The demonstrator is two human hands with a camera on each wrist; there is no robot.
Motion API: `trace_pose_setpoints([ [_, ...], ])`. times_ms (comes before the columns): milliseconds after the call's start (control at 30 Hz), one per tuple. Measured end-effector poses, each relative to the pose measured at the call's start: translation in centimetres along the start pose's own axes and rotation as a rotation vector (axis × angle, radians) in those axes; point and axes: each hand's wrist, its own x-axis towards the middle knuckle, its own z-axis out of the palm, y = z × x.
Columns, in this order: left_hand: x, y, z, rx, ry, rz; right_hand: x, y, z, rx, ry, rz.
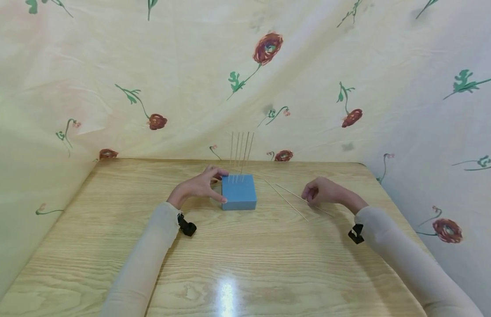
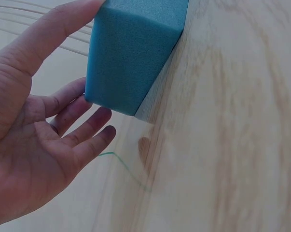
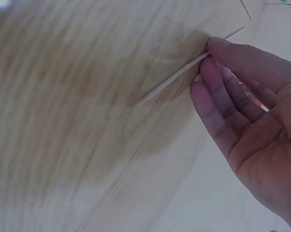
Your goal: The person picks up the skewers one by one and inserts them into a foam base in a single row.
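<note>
A blue foam block (image 1: 239, 191) sits on the wooden table, with several thin wooden sticks (image 1: 231, 152) standing in its top toward the back. My left hand (image 1: 199, 185) steadies the block at its left side, thumb at the front corner and fingers at the back corner. To the right, my right hand (image 1: 324, 191) pinches a thin stick (image 3: 169, 82) between thumb and fingertips, low over the table. Another stick (image 1: 286, 200) lies slanted on the table between the block and my right hand.
The wooden table (image 1: 245, 251) ends at a floral cloth (image 1: 198, 79) that hangs behind it and along both sides. A black strap with a small device (image 1: 187, 225) is on the left wrist, and another (image 1: 356, 234) on the right.
</note>
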Motion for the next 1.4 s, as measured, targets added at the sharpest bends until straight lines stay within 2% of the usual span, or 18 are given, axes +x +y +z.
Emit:
trace_pose_setpoints([
  [300, 0.0, -0.1, 0.0, 0.008, 0.004, 0.006, -0.7, -0.3, 0.7, -0.012, 0.063, -0.034],
  [733, -0.2, 0.3, 0.0, 0.006, 0.006, 0.006, -0.9, 0.3, 1.6, 0.004, 0.165, -0.028],
  [1100, -0.2, 0.1, 0.0, 0.006, 0.002, 0.007, -1.2, 0.3, 1.5, -0.04, 0.288, -0.05],
  [1400, -0.2, 0.3, 0.0, 0.004, 0.0, 0.006, -0.7, 0.1, 1.2, 0.012, 0.367, -0.084],
])
